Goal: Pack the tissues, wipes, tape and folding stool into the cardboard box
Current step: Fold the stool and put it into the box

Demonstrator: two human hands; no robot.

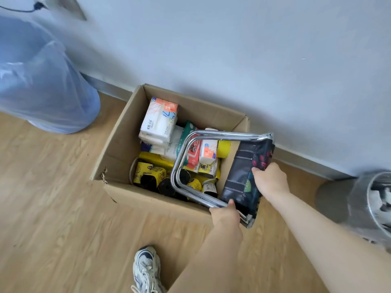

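An open cardboard box [118,144] stands on the wooden floor against the wall. Inside lie white tissue packs [158,121], a red and green wipes pack [191,153], a yellow tape roll [223,149] and several yellow-wrapped black rolls [149,174]. The folded stool [241,176], with chrome tube legs and a dark patterned fabric seat, rests tilted over the box's right side, legs over the contents. My left hand [225,216] grips the stool's frame at its near corner. My right hand [270,179] holds the fabric seat's edge.
A large blue water bottle under clear plastic [42,85] stands at the left. A metal bin with a plastic liner [372,204] sits at the right by the wall. My sneaker [146,269] is on the floor in front of the box.
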